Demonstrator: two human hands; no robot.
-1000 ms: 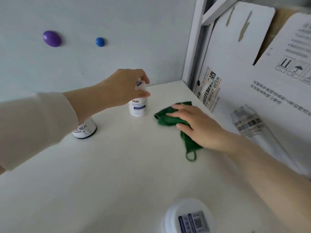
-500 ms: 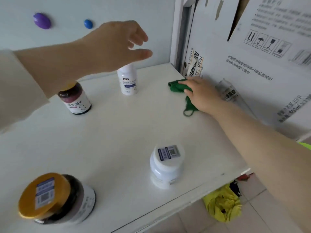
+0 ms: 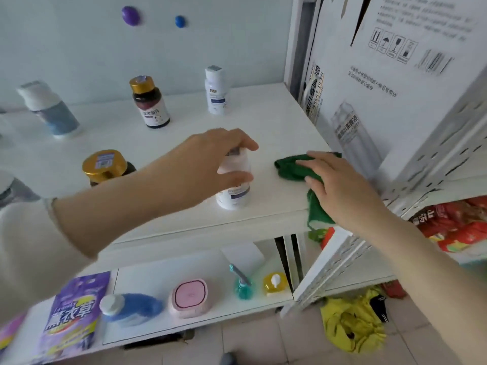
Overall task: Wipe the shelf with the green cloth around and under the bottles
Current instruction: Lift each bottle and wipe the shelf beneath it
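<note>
The left hand (image 3: 210,164) is curled round the top of a white bottle (image 3: 234,188) that stands near the front edge of the white shelf (image 3: 263,122); its blue label is too blurred to read. Just to the right, the right hand (image 3: 340,183) lies with fingers stretched out, pressing on the green cloth (image 3: 290,167). The cloth is bunched on the shelf near the front right corner, and one end hangs over the front edge. Further back stand a dark bottle (image 3: 150,104) with a gold cap and a white label in Chinese characters, and a slim white bottle (image 3: 216,90) with a blue label whose print is too small to make out. A gold-lidded jar (image 3: 105,165) with a barcode sticker on its lid sits behind the left forearm, and a blue-grey bottle (image 3: 47,111) with a white cap stands far left. Against the shelf's right side leans a white cardboard box (image 3: 395,83) printed with "WHEAT BEER", Chinese characters, a picture of a bottle and handling symbols. On the lower shelf, a purple pouch (image 3: 73,312) carries large Chinese lettering.
</note>
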